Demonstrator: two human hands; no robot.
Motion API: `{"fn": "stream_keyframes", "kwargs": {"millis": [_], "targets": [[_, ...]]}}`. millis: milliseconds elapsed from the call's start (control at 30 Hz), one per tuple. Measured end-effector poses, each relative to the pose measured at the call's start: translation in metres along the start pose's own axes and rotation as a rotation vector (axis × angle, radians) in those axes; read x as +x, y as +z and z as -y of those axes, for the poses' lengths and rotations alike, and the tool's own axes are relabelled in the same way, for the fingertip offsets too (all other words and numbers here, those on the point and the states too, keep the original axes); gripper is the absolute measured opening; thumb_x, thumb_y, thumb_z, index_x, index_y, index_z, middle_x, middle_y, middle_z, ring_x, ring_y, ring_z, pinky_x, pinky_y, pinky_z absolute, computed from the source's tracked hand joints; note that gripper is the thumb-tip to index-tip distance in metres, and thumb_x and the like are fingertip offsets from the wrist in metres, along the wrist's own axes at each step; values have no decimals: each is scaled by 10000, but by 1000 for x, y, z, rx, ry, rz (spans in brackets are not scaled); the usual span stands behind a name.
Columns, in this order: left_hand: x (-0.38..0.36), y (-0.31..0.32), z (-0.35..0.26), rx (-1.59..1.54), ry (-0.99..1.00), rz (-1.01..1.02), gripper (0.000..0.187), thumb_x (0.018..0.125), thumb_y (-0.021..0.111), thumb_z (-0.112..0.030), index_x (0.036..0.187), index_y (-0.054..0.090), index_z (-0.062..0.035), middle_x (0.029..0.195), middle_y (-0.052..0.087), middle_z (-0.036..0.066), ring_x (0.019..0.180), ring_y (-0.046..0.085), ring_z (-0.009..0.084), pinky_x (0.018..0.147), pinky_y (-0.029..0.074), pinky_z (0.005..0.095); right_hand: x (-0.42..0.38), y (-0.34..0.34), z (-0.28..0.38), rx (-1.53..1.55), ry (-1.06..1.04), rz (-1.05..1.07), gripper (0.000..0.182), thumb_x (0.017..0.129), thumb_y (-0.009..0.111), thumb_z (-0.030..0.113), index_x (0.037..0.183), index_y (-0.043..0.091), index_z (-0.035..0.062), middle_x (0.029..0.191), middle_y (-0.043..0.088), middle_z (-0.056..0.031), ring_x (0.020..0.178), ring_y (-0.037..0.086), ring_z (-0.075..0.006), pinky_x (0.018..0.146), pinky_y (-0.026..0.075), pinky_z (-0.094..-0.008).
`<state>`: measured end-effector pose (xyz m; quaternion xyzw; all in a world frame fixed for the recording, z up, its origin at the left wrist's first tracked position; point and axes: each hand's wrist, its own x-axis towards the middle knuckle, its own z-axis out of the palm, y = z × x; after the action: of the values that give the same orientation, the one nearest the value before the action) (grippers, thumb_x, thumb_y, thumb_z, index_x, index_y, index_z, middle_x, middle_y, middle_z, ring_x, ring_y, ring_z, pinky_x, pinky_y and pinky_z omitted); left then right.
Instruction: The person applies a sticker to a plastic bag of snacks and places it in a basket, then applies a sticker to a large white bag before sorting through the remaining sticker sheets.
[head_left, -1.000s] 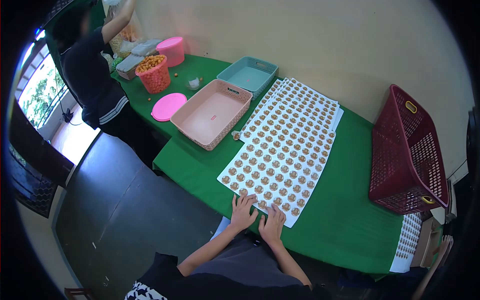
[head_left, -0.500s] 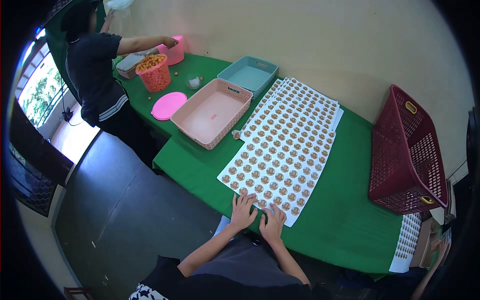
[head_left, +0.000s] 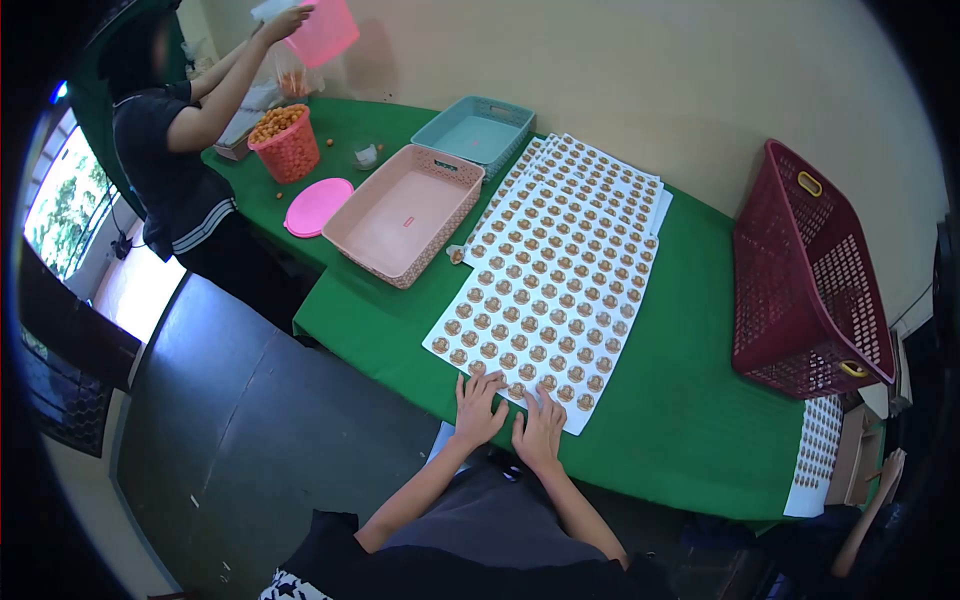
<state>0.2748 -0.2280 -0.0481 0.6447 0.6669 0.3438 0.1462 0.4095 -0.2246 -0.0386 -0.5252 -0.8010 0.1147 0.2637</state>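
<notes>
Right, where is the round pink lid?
In the head view, the lid lies toward the left of the green table, just left of the peach basket and below the pink bucket.

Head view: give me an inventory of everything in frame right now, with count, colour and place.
printed sheets: several overlapping, white with brown round prints, table centre
far-right sheet: one, same print, table's right end
table: green-covered, beneath the goods
peach tray: one, left of sheets
teal tray: one, behind peach tray
lid: one, pink, left of peach tray
bucket: one, pink-orange, behind lid
orange balls: uncountable, filling bucket; a few loose nearby
maroon basket: one, yellow handles, right
pink container: one, raised by co-worker
co-worker: one, dark clothes, left
other person's hand: one, right edge
left hand, right hand: on near sheet edge
</notes>
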Motion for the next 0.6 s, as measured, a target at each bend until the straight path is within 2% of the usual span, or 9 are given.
{"fn": "stream_keyframes", "kwargs": {"millis": [133, 233, 300, 600], "targets": [[0, -1, -1, 7, 5, 15, 307, 706, 556, -179, 1005, 521, -117, 1173, 468, 33, 1212, 307, 256, 1019, 102, 501, -2, -1, -3, 49, -1, 50, 384, 753, 520, 149, 1112, 469, 23, 1198, 376, -176, 1062, 361, -310, 940, 225, -444], [0, 0, 0, -2, 11, 27, 309, 717, 553, -168, 1018, 511, -112, 1193, 453, 46, 1224, 285, 259, 1019, 88, 498, -1, 0, 0, 87, 58, -48, 372, 746, 534, 153, 1088, 477, 17, 1192, 390, -170, 1062, 359, -316, 938, 228, -449], [-1, 0, 1, 13, 22, 7, 311, 713, 555, -169, 1016, 516, -107, 1180, 463, 43, 1221, 292, 266, 1019, 99, 505, -2, -2, -1, 33, -11, 21, 384, 738, 546, 156, 1083, 471, 6, 1190, 396, -169, 1065, 355, -324, 938, 228, -454], [-2, 1, 2, 13, 30, 31, 311, 729, 548, -159, 1034, 510, -109, 1198, 446, 49, 1227, 280, 275, 1021, 89, 516, -2, -4, -3, 64, -17, 0, 353, 730, 550, 151, 1054, 503, 18, 1173, 419, -164, 1058, 357, -322, 932, 240, -443]]}}
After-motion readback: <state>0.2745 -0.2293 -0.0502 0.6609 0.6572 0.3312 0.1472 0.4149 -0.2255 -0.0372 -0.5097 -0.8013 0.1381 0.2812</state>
